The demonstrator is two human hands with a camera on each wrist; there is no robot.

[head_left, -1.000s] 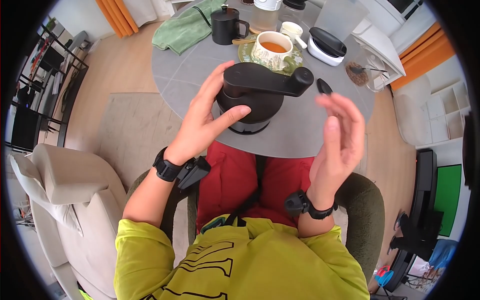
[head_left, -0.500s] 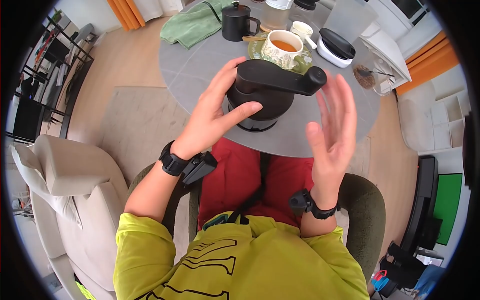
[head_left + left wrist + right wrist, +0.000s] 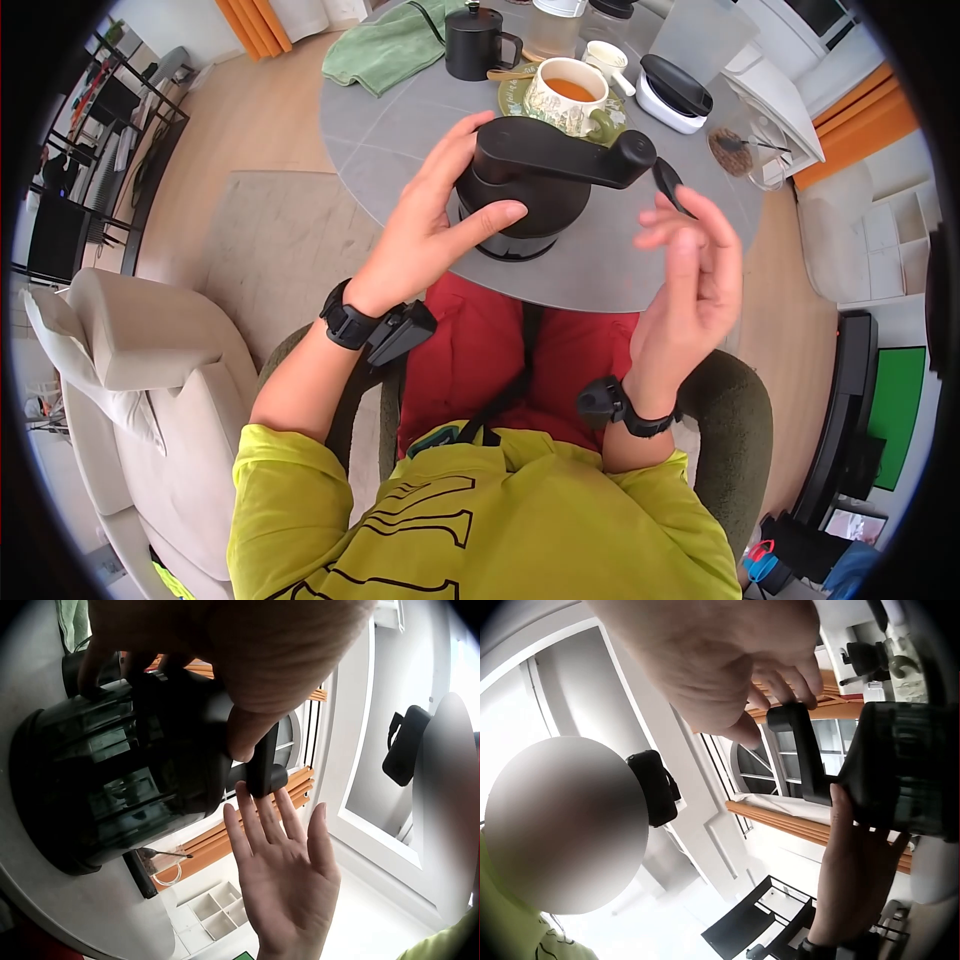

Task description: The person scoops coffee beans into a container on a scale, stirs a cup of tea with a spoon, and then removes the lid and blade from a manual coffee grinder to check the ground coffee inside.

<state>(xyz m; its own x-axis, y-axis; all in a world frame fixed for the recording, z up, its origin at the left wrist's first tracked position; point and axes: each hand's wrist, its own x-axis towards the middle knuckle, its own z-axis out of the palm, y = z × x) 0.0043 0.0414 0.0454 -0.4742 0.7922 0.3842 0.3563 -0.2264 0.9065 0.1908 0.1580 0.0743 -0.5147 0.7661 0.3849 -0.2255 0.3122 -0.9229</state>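
Note:
A black hand grinder (image 3: 530,205) with a see-through lower part stands upright at the table's near edge. Its crank arm (image 3: 560,155) points right and ends in a round knob (image 3: 632,152). My left hand (image 3: 415,240) grips the grinder's side, thumb across its front; the left wrist view shows the see-through body (image 3: 112,772) below that hand. My right hand (image 3: 690,290) is raised to the right of the knob, holding nothing, its fingers loosely bent in the head view. In the right wrist view the fingers are near the knob (image 3: 780,718); contact cannot be told.
Behind the grinder stand a cup of amber liquid (image 3: 565,98) on a green plate, a small white cup (image 3: 606,60) and a black pot (image 3: 473,45) beside a green cloth (image 3: 380,55). A black spoon (image 3: 668,183), white-and-black device (image 3: 673,95) and glass container (image 3: 730,155) are at right.
The head view has shifted slightly since a second ago. My right hand reached up beside the knob, then drew back to the right with its fingers bending. My left hand still grips the grinder.

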